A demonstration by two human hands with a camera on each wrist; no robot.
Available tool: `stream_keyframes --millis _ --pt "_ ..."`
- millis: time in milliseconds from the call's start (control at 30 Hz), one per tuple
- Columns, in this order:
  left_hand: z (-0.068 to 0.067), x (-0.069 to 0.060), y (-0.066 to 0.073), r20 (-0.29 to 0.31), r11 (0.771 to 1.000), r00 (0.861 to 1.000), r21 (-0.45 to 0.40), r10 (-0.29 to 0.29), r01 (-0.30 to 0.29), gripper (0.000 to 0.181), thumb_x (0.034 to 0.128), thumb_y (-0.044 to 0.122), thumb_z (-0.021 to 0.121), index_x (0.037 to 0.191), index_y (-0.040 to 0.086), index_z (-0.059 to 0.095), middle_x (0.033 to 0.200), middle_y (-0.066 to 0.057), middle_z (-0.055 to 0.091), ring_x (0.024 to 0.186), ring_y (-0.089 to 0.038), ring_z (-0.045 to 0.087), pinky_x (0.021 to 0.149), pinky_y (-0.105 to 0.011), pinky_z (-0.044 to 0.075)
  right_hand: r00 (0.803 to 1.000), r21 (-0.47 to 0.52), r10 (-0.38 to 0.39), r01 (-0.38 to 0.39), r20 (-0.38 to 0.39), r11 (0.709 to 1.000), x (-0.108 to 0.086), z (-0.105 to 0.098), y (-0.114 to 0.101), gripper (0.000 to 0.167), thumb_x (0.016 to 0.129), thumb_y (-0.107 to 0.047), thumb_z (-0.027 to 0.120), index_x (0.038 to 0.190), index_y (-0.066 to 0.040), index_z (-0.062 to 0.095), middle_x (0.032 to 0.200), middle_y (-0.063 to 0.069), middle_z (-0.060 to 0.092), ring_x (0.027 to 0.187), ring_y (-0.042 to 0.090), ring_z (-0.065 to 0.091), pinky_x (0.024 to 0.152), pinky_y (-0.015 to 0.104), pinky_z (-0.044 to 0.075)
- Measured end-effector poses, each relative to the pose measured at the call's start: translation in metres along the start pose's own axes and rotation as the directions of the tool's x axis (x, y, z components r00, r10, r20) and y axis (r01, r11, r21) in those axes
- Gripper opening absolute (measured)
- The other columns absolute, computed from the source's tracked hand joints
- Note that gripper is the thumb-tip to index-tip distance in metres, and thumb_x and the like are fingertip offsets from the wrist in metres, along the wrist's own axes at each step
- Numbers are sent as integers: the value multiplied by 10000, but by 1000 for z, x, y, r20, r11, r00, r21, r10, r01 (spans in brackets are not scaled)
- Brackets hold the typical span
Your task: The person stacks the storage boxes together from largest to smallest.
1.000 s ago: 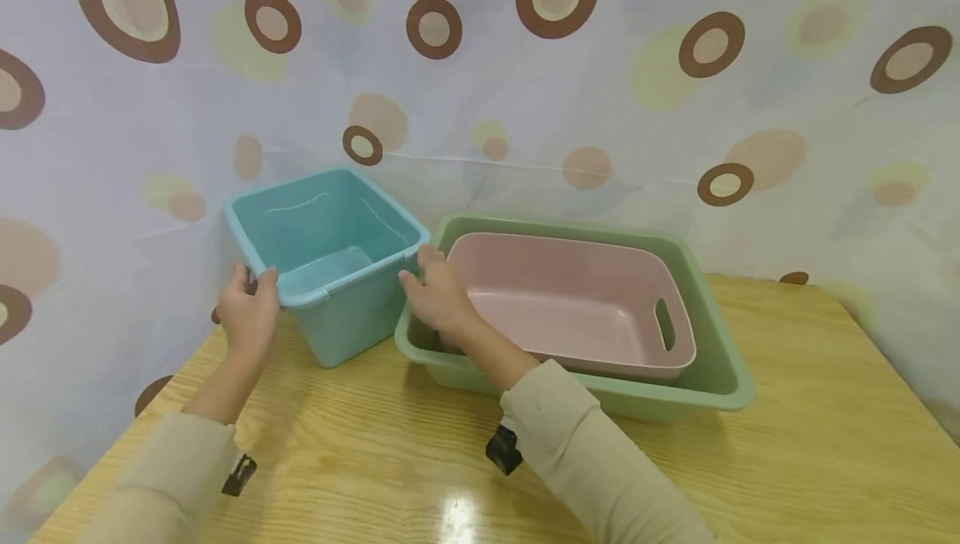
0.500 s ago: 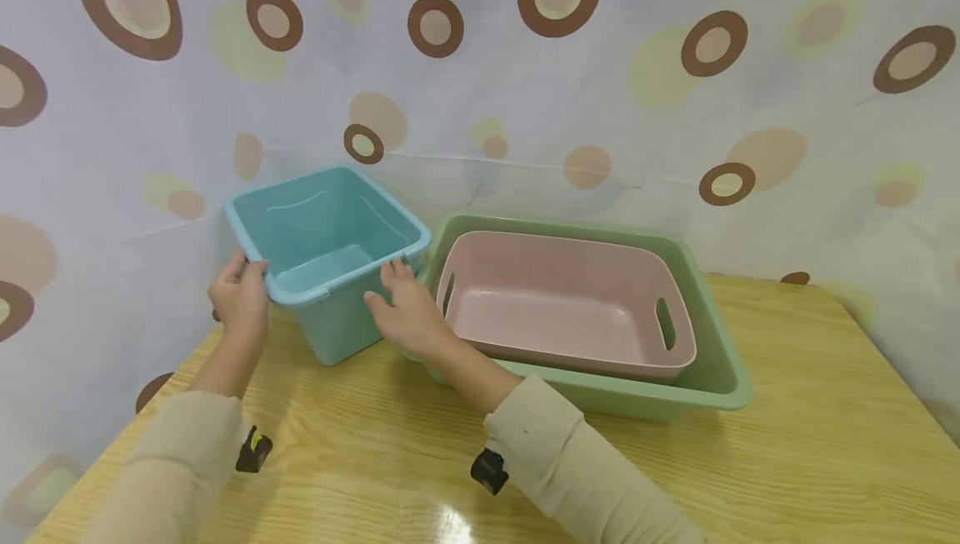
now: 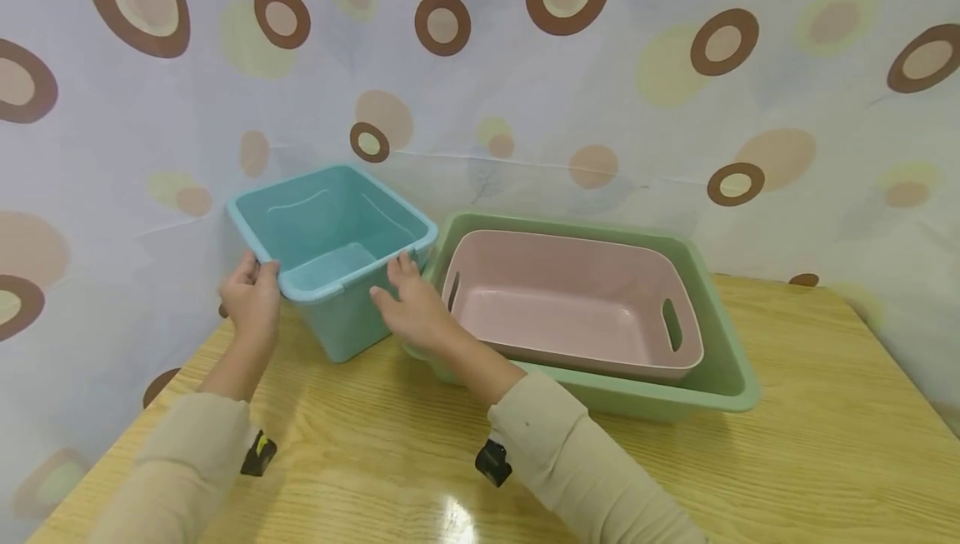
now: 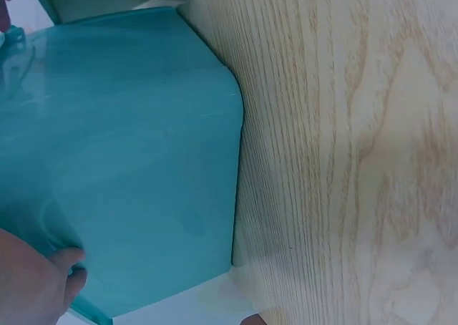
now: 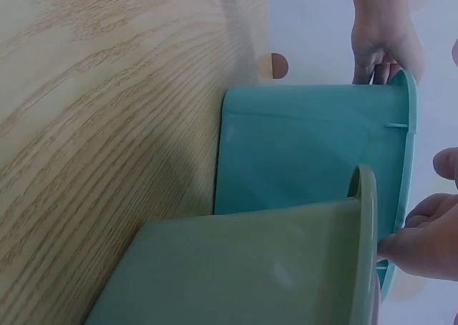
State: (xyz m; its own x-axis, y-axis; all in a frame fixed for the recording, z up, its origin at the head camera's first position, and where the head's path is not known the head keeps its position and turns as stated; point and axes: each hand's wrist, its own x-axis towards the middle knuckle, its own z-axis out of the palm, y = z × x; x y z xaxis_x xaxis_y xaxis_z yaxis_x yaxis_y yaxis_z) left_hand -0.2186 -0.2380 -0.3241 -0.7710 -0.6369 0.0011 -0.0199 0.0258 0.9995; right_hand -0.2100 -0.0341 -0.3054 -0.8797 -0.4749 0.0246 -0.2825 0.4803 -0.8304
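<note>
A light blue square plastic bin (image 3: pixel 341 329) stands on the table at the left, with its mouth up. My left hand (image 3: pixel 253 298) grips its left rim, thumb on top; in the left wrist view its fingertips (image 4: pixel 70 257) lie against the bin's side. My right hand (image 3: pixel 420 315) touches the front rim near the right corner. Its fingers (image 5: pixel 401 245) reach under the rim in the right wrist view, while the thumb stands apart from the bin. Beside the right hand is a green basin (image 3: pixel 630 398) with a pink basket (image 3: pixel 551 265) nested in it.
The wooden table (image 3: pixel 360 461) carries all the containers. A patterned cloth (image 3: pixel 480 86) hangs behind and to the left of them. Close to the blue bin's right side is the green basin's left end.
The right hand has moved left along the blue bin's front rim, away from the corner. The left hand stays at the left rim. The containers stay about where they were.
</note>
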Motion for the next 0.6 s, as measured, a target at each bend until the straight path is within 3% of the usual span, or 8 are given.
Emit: stream_keyframes --millis 167,200,267,367,400,467,500,600 --pt "4 -3 -4 -28 998 998 -11 58 -58 381 913 85 470 1283 59 555 1330 -83 538 1013 -23 561 864 -111 450 1000 7 -5 5 -17 1000 2 -1 0 620 982 -308 396 1470 -26 138 1566 88 -13 1446 229 -14 1181 391 55" --pt "5 -4 -6 -37 997 997 -11 71 -71 367 912 81 473 1265 58 570 1254 -86 590 941 -16 563 798 -92 449 1000 8 -2 2 -20 1000 3 -1 0 619 981 -305 400 1470 -26 141 1565 86 -11 1446 229 -11 1181 389 57" --pt "7 -5 -7 -53 996 994 -14 93 -94 197 909 81 482 1000 -13 630 915 -89 629 721 -12 488 646 -98 408 1000 12 4 -4 -25 1000 4 -1 1 620 980 -304 405 1469 -27 146 1565 80 -9 1446 228 -8 1181 389 58" --pt "8 -10 -9 -62 993 992 -29 109 -111 179 912 77 484 978 28 643 832 -65 606 709 -2 490 634 -91 412 999 9 5 -5 -32 1000 5 -1 2 624 979 -306 407 1469 -24 144 1565 83 -11 1446 238 -11 1179 402 55" --pt "9 -11 -10 -55 992 991 -31 119 -121 193 916 73 476 1015 11 629 872 -75 618 780 -1 542 692 -82 439 999 12 9 -8 -33 1000 6 -1 3 626 979 -311 404 1471 -28 140 1566 76 -17 1446 235 -16 1179 405 52" --pt "11 -15 -10 -38 991 991 -40 129 -130 292 927 82 457 1179 7 583 1191 -99 621 1032 -44 580 865 -118 461 999 7 10 -10 -36 1000 7 -2 4 631 978 -322 402 1473 -34 138 1567 72 -19 1446 232 -20 1179 415 51" --pt "12 -17 -10 -22 990 991 -50 133 -133 412 936 86 444 1344 42 472 1376 -80 495 1205 -67 503 968 -154 423 999 7 11 -10 -38 1000 8 -3 5 633 978 -327 400 1474 -37 136 1568 71 -18 1447 232 -24 1179 421 50" --pt "16 -22 -9 -7 987 988 -61 151 -152 514 941 87 424 1439 48 301 1485 -68 325 1360 -145 338 1078 -242 329 999 8 25 -25 -42 1000 8 -5 7 636 976 -345 401 1480 -59 138 1571 54 -10 1451 215 -29 1179 428 47"
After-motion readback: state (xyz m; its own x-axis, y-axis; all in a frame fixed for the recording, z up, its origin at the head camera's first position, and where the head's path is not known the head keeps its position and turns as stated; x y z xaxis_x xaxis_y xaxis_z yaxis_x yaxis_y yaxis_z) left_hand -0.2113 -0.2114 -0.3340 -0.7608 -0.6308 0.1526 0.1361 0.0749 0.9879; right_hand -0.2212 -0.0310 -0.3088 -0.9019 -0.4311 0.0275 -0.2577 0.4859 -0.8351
